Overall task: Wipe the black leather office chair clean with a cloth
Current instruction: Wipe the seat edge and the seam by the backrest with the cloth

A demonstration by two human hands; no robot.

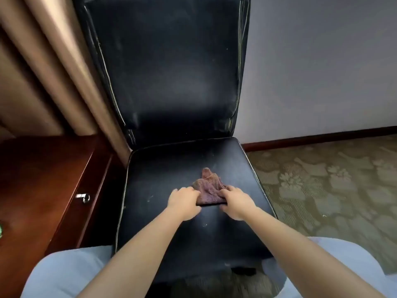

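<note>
Hands: two, both mine. My left hand [184,200] and my right hand [235,202] sit side by side on the seat, bare forearms reaching in from the bottom of the view.
Fingers: on each hand they are curled down and closed over one near corner of the cloth, the left on its left edge, the right on its right edge. The fingertips are tucked under or into the fabric, so I cannot see how tight the pinch is.
Cloth: one, a reddish-brown cloth [208,187], bunched up, lying near the middle of the seat and rising to a crumpled peak at its far end.
Chair: one black leather office chair [167,87], backrest upright behind the seat. A few pale specks show on the seat.
Desk: one reddish wooden desk [43,181] just to the left, with one small metal fitting [84,197] on its front.
Cut off: top of the backrest, most of the desk, and the chair's base.
Hard to make out: a green item at the left edge.
</note>
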